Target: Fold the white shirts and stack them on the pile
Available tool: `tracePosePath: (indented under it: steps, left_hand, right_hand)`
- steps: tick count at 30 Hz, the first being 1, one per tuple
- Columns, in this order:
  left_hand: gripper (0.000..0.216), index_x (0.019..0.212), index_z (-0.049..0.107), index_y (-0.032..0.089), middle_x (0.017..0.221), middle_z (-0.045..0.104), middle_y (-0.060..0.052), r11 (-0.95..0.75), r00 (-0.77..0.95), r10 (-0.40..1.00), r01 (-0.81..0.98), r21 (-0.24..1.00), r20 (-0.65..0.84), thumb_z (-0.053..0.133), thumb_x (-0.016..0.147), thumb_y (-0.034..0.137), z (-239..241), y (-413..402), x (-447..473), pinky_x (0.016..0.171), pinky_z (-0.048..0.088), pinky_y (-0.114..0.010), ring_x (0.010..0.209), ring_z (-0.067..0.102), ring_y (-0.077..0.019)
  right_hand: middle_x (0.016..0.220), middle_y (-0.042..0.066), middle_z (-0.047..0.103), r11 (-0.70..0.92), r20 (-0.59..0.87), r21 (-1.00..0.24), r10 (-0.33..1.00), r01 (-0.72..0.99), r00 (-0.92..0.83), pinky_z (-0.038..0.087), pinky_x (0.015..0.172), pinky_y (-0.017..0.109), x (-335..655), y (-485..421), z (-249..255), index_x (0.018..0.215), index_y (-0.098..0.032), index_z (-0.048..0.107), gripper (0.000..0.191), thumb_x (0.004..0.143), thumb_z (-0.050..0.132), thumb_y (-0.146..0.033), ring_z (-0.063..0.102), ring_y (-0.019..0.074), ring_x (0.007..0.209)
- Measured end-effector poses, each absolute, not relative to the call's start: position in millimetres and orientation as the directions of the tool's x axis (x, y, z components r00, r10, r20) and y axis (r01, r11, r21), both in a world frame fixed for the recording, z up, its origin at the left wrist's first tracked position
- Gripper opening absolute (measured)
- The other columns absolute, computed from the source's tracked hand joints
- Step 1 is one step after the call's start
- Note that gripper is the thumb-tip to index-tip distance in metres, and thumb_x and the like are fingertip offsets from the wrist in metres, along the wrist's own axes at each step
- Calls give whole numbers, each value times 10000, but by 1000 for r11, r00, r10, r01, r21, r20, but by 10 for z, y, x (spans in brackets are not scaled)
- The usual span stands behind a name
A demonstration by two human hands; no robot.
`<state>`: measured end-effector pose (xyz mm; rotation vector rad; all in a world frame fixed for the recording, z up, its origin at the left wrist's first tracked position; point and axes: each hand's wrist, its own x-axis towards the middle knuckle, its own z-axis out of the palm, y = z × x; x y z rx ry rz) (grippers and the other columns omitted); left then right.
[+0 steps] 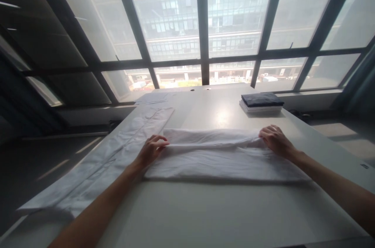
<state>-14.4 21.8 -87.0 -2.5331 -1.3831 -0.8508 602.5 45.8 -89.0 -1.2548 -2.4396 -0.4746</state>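
Note:
A white cloth (222, 164), partly folded into a wide strip, lies across the table in front of me. A raised fold edge runs along its middle from one of my hands to the other. My left hand (152, 148) pinches the left end of that edge between thumb and fingers. At the opposite end, my right hand (275, 138) is closed on the cloth, its fingertips partly hidden. What kind of garment or linen it is, I cannot tell.
White cloths (117, 154) lie spread along the left side of the white table (205, 213). Toward the back right sits a folded stack with a dark cloth (262, 99) on top of white ones. Large windows (172, 13) with dark frames stand behind the table.

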Motion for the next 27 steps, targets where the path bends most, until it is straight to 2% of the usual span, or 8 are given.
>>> tracePosePath:
  steps: [6,9,15,18,20,23,25,27]
  left_hand:
    - [237,962,776,254,1224,766,-64,-561,423,807,766,314,412,544,952,304,-799,134,-70,1089,523,-462,1237,669,-268]
    - [251,986,757,263,1224,772,-58,-499,381,857,785,368,348,524,973,353,-737,86,-24,1083,529,-465,1249,672,-274]
    - [241,1002,785,292,1309,737,-44,-441,398,897,819,367,191,578,902,366,-655,-23,-49,1147,468,-479,1293,646,-289]
    - [273,1050,792,288,1341,719,-45,-393,368,920,855,339,137,600,873,365,-530,-18,16,1149,471,-449,1314,632,-292]
    - [344,1156,771,261,1358,710,-52,-384,346,923,867,317,171,557,904,356,-441,54,192,1153,472,-426,1311,635,-279]
    - [441,1321,696,193,1413,673,-84,-418,340,896,862,288,286,459,975,328,-414,288,668,1178,449,-400,1329,621,-250]
    - [472,1403,638,166,1483,615,-107,-433,344,879,866,250,330,406,1018,311,-502,483,1047,1223,388,-410,1407,547,-241]
    - [522,1511,526,130,1579,505,-145,-449,386,877,870,204,285,360,1056,325,-659,647,1372,1253,320,-482,1503,421,-272]
  right_hand:
    - [900,94,745,525,471,83,729,847,-497,434,950,421,6052,449,-923,858,-195,701,177,911,544,-132,658,270,887]
    - [911,107,750,499,486,70,739,864,-466,439,937,423,6065,454,-901,892,-191,713,207,939,515,-154,655,282,883]
    - [863,90,742,512,380,-1,795,859,-473,448,901,405,6068,415,-899,828,-199,702,204,904,521,-145,647,260,835]
    - [927,78,765,519,322,-29,814,854,-484,456,892,383,6093,414,-910,841,-210,727,239,852,515,-101,675,252,882]
    - [952,72,778,487,304,-45,838,872,-452,468,900,379,6084,461,-907,844,-212,745,281,828,500,-75,696,250,899]
    - [1010,92,782,404,358,-90,866,910,-349,496,932,386,5928,620,-885,902,-192,759,314,848,472,-75,712,262,956]
    - [1115,114,766,385,415,-158,862,909,-293,505,979,384,5702,761,-868,1022,-170,758,350,872,455,-81,700,265,1059]
    - [1186,130,745,401,440,-234,856,886,-272,504,1027,381,5418,899,-869,1123,-151,744,379,898,444,-95,677,261,1145]
